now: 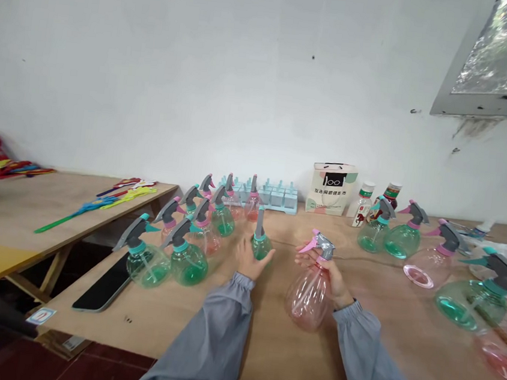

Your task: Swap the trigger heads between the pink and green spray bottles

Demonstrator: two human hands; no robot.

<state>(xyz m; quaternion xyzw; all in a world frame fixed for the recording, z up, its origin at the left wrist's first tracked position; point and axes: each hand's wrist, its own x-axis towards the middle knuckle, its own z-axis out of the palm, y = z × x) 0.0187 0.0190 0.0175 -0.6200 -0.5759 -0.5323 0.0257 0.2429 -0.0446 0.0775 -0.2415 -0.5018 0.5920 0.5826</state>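
My left hand [249, 263] is wrapped round the lower part of a green spray bottle [261, 245] standing upright, with the thumb on its right side and the fingers on its left. A pink spray bottle [308, 300] with a grey and pink trigger head is in my right hand [336, 280]. The fingers of that hand pass behind its neck and come out at the left under the trigger. Left of my left hand stand more spray bottles, among them a green one [188, 264] and a pink one [207, 238].
A black phone [104, 286] lies at the table's left edge. Along the wall stand a pale blue mould tray [283, 198], a paper bag [329, 189] and a white bottle [362, 206]. Several more spray bottles, including a green one [470, 302], stand at right. Colourful strips [98, 203] lie on another table.
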